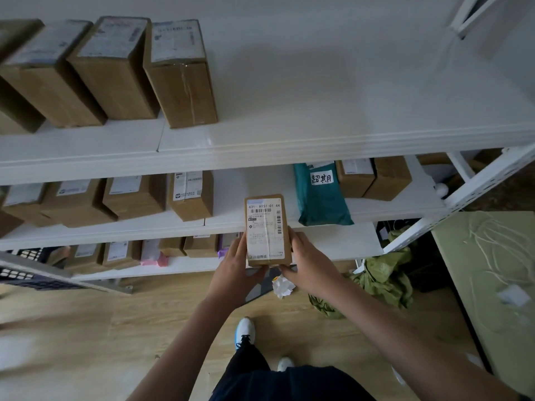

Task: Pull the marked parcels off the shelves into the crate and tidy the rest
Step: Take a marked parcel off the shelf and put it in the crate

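Note:
A small brown cardboard parcel (267, 230) with a white shipping label is held upright in front of the middle shelf. My left hand (237, 269) grips its left edge and bottom, and my right hand (308, 261) grips its right edge. On the middle shelf (231, 224) a teal mailer bag (320, 198) carries a white handwritten tag. Rows of brown boxes stand on the top shelf (260, 140), such as the one at its right end (181, 76), and on the middle shelf's left part (191, 195). A dark crate (26, 274) shows at the left edge.
The lowest shelf holds several small boxes (199, 246) and a pink packet (156, 257). Two more boxes (373, 176) stand right of the teal bag. Green bags (385, 276) and crumpled white paper (283, 285) lie on the wood floor. A green-topped table (492, 273) stands at right.

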`<move>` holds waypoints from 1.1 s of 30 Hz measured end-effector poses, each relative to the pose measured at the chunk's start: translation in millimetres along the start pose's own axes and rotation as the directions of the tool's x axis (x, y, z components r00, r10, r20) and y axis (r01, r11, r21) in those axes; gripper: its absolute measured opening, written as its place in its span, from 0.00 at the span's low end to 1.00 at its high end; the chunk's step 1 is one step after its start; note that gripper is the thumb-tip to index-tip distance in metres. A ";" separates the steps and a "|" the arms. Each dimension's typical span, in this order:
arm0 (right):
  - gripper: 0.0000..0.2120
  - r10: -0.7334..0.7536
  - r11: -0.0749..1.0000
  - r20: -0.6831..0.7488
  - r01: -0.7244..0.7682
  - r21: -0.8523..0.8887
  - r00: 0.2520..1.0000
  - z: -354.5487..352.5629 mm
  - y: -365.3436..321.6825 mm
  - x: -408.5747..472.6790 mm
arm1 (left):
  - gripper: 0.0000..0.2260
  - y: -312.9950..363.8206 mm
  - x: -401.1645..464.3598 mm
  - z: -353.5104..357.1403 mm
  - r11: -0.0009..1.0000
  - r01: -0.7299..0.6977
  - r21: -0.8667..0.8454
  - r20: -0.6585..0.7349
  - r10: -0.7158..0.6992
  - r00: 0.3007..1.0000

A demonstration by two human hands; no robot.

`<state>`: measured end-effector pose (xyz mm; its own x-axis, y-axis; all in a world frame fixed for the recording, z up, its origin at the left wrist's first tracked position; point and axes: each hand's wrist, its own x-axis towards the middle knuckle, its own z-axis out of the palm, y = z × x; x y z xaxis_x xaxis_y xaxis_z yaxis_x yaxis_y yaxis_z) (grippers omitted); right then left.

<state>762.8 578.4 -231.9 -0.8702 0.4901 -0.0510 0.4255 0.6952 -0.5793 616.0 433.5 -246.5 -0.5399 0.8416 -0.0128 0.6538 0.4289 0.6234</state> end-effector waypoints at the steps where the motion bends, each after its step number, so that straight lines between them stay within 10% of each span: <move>1: 0.41 0.006 1.000 0.007 -0.007 0.009 1.000 0.0 0.1 3.6 | 0.38 -1.5 3.0 -1.3 1.000 0.007 -0.004 0.008 -0.007 1.000; 33: 0.34 0.169 0.982 0.055 -0.173 0.070 0.984 31.6 -34.0 195.0 | 0.24 -102.9 147.1 -72.8 0.994 0.109 -0.009 0.004 -0.109 0.994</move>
<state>570.8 633.7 -247.9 -0.7978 0.5713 -0.1928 0.5511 0.5613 -0.6174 430.6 489.3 -255.7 -0.6058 0.7913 -0.0833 0.5863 0.5147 0.6256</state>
